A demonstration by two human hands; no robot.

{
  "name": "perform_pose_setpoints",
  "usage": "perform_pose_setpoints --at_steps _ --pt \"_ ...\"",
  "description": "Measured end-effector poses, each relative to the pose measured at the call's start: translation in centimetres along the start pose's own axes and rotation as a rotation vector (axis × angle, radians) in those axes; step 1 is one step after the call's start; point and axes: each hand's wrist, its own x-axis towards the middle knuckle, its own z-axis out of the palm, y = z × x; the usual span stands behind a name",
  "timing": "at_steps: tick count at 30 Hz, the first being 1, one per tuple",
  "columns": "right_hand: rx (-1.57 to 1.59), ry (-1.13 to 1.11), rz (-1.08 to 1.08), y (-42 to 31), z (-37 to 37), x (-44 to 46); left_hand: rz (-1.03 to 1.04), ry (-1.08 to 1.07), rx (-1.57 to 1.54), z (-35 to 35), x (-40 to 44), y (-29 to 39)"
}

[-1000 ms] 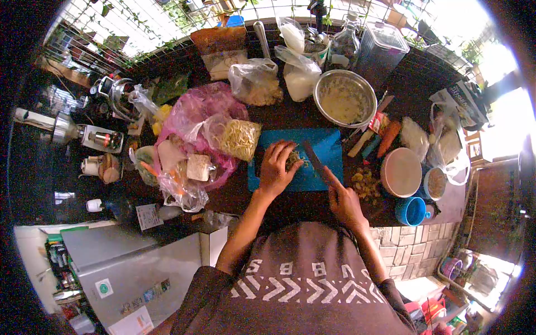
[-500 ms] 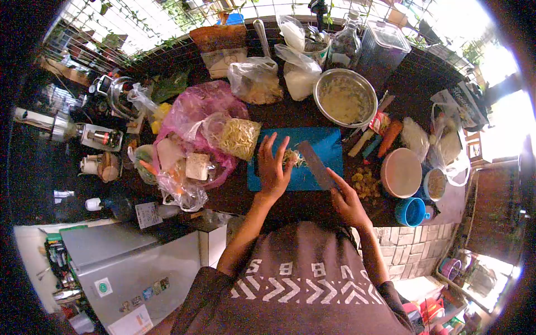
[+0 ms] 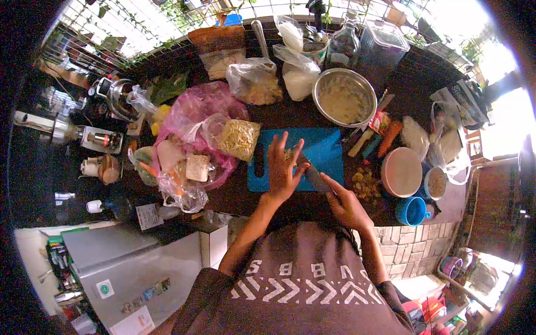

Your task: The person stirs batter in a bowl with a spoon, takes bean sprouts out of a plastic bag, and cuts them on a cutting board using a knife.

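My right hand (image 3: 350, 206) is closed round the handle of a knife (image 3: 316, 180), a broad-bladed one that slants up and left over the blue cutting board (image 3: 329, 142). My left hand (image 3: 286, 172) is over the board with its fingers spread. Its thumb is at the upper end of the blade; whether it touches the metal I cannot tell. Behind the left fingers lie some bean sprouts (image 3: 288, 153), mostly hidden. A clear bag of bean sprouts (image 3: 239, 139) rests at the board's upper left corner.
A pink plastic bag (image 3: 192, 103) with a tempeh block (image 3: 197, 167) lies left. Behind the board stands a metal bowl (image 3: 345, 97) of pale batter. To the right are a carrot (image 3: 389, 138), a pink bowl (image 3: 402, 172), a blue cup (image 3: 411, 211) and yellowish pieces (image 3: 365, 183).
My left hand has moved slightly right, its thumb now at the blade. The knife has shifted a little down and right, and the sprouts are more covered by my left hand.
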Motion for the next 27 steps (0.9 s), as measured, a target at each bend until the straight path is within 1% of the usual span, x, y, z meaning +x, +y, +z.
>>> perform_pose_setpoints --at_steps 2,3,5,7,8,10,11,12,13,14,16,18,20,22,23,27 --pt "0.011 -0.012 0.011 0.6 -0.4 -0.2 -0.015 0.035 -0.020 0.0 0.3 -0.7" --pt "0.015 0.023 -0.028 1.4 -0.4 -0.3 -0.033 0.072 -0.038 -0.1 0.5 -1.0" --pt "0.019 0.057 -0.067 1.6 -0.6 -0.3 -0.059 0.048 -0.010 -0.7 0.7 -1.0" --pt "-0.065 0.044 0.106 0.7 -1.0 -0.4 -0.085 0.019 0.017 -1.0 0.7 -1.2" --pt "-0.062 0.045 0.108 0.9 -0.8 -0.4 -0.094 -0.009 0.018 -0.9 0.5 -1.5" --pt "-0.136 0.101 0.027 2.0 -0.4 -0.2 -0.101 -0.038 0.020 -0.5 0.2 -1.8" --pt "-0.134 0.102 0.027 2.3 -0.1 -0.1 -0.113 -0.026 -0.011 -0.6 0.0 -1.6" --pt "-0.155 0.154 0.049 2.6 0.2 -0.1 -0.124 -0.013 -0.042 -0.6 -0.1 -1.4" --pt "-0.176 0.206 0.071 2.8 0.5 0.0 -0.122 -0.012 -0.041 -0.6 -0.2 -1.0" --pt "-0.176 0.207 0.069 3.0 0.6 0.3 -0.122 -0.029 -0.018 -0.5 -0.4 -0.5" --pt "-0.248 0.296 0.010 3.7 1.1 0.7 -0.124 -0.048 0.003 0.1 -0.6 0.2" --pt "-0.278 0.284 0.030 5.1 1.8 1.5 -0.159 -0.084 0.033 1.8 -1.6 0.3" --pt "-0.312 0.276 0.041 6.3 2.5 2.1 -0.147 -0.105 0.059 3.1 -2.1 0.5" --pt "-0.435 0.176 0.023 7.0 3.3 2.0 -0.139 -0.115 0.095 3.8 -1.9 0.4" --pt "-0.379 0.176 -0.030 6.2 3.4 1.7 -0.136 -0.114 0.074 3.9 -1.8 0.5" --pt "-0.340 0.144 -0.030 4.4 4.0 2.1 -0.124 -0.123 -0.002 4.7 -1.4 0.7"
